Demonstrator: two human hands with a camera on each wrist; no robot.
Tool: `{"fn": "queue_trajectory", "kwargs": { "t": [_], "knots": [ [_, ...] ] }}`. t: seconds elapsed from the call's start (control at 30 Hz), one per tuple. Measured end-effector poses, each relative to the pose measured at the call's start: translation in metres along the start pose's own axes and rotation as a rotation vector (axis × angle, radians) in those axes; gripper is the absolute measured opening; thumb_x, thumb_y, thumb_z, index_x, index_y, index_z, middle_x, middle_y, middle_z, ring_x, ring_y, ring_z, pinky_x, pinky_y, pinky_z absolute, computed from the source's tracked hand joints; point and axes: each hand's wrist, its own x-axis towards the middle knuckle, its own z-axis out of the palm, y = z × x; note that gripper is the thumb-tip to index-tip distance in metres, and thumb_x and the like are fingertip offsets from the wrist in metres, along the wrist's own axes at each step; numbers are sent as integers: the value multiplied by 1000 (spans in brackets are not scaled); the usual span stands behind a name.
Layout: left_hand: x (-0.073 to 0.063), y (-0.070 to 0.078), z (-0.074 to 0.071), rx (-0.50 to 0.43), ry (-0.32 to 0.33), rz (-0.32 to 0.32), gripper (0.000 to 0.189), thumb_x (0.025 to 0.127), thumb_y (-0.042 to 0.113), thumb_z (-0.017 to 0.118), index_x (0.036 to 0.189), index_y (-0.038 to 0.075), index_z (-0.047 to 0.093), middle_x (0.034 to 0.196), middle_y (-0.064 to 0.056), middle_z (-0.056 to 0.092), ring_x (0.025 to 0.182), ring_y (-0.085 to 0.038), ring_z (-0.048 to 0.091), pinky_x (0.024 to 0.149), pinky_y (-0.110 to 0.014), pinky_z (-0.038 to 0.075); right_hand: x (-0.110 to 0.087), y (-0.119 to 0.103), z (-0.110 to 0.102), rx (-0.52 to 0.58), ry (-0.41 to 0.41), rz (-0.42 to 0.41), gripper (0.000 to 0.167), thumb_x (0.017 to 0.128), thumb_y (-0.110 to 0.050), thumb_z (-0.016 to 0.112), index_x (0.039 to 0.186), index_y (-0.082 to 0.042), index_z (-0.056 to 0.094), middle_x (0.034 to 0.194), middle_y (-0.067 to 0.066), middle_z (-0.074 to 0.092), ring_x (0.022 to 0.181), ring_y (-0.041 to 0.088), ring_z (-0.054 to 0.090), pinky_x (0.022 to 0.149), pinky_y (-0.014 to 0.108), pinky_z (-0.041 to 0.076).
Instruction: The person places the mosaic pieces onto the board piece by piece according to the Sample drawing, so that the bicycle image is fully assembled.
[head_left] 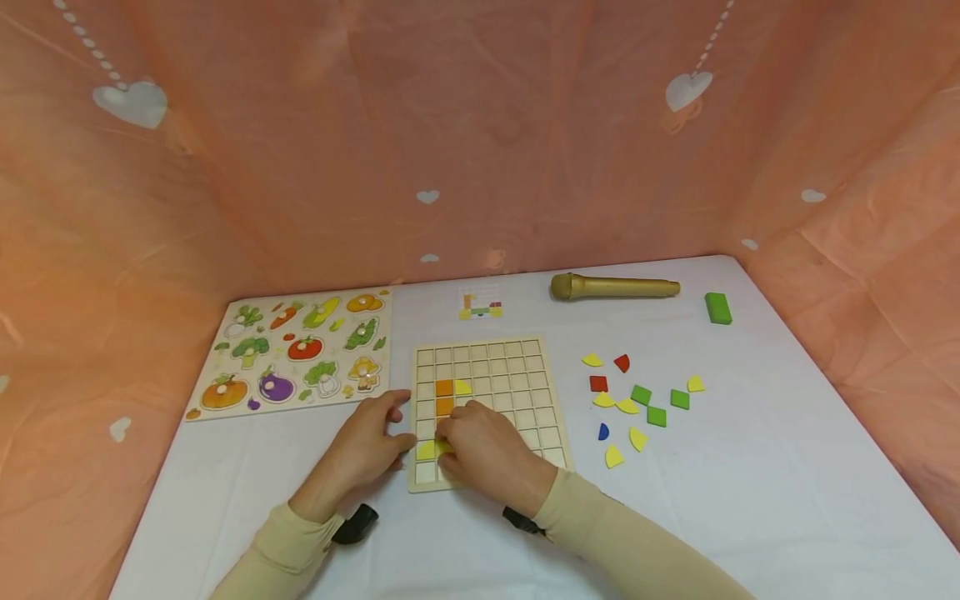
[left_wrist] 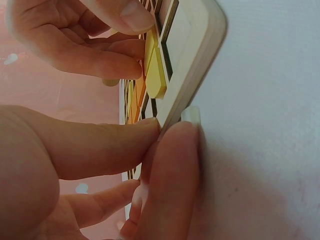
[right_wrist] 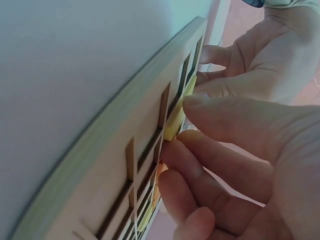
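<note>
A wooden grid board lies on the white table. Its left edge is pinched between the thumb and fingers of my left hand, near the lower left corner. My right hand reaches over the lower left squares; its thumb and fingertips pinch a yellow quarter-round tile at the board's surface. Beside that tile, another yellow tile sits in a square. Orange square tiles form a column farther up, with a yellow quarter-round tile to the right of the top one. The right hand hides some squares.
Loose yellow, red, blue and green tiles are scattered right of the board. A vegetable puzzle lies at the left. A small pattern card, a gold microphone and a green block lie toward the back.
</note>
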Motion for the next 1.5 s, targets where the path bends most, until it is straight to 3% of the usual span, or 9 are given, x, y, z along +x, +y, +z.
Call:
{"fn": "queue_trajectory", "kwargs": {
  "t": [0.27, 0.4, 0.6, 0.9, 1.07, 1.27, 1.5],
  "knots": [
    [-1, 1, 0, -4, -2, 10, 68, 95, 6, 78, 157, 2, 50, 118, -16, 56, 67, -18, 61, 59, -28, 58, -2, 2, -5, 29, -11, 10, 6, 87, -14, 82, 93, -14, 83, 84, -6, 73, 78, 12, 58, 68, 21, 49],
    [-1, 1, 0, -5, -3, -2, 69, 96, 6, 78, 158, 4, 50, 120, -16, 56, 68, -19, 61, 60, -28, 58, -5, 11, -15, 91, -10, 43, 10, 91, -14, 80, 100, -13, 84, 92, -3, 76, 84, 14, 62, 72, 24, 54],
    [-1, 1, 0, -19, -5, -7, 70, 96, 5, 77, 159, 4, 48, 121, -16, 55, 69, -19, 61, 60, -29, 59, -23, 41, -32, 114, 30, 105, 12, 94, -9, 75, 102, -10, 83, 97, 1, 78, 92, 20, 66, 80, 35, 61],
    [-1, 2, 1, -11, -6, -8, 69, 96, 5, 77, 159, 3, 48, 119, -15, 54, 66, -19, 60, 59, -30, 57, -67, 104, -52, 27, 61, 131, 13, 93, -11, 83, 106, -10, 82, 103, -1, 76, 100, 18, 65, 86, 34, 61],
    [-2, 1, 1, -16, -3, -8, 69, 96, 4, 78, 159, 4, 49, 120, -15, 54, 64, -19, 60, 58, -29, 57, -90, 131, -62, -8, 63, 172, 16, 90, -8, 85, 106, -8, 81, 105, 1, 73, 105, 21, 67, 91, 39, 62],
    [-3, 1, 0, -26, -2, -16, 70, 96, 3, 78, 159, 4, 48, 120, -15, 54, 64, -19, 60, 59, -29, 57, -105, 151, -67, -24, 20, 248, 21, 90, -11, 87, 109, -8, 82, 108, 2, 73, 106, 22, 65, 92, 42, 63],
    [-3, 2, 0, -19, -1, -21, 70, 95, 4, 78, 159, 5, 49, 120, -15, 55, 64, -19, 61, 59, -29, 57, -110, 158, -67, -16, 18, 253, 22, 89, -9, 88, 111, -8, 82, 109, 3, 73, 107, 23, 64, 91, 41, 63]
  ]
}}
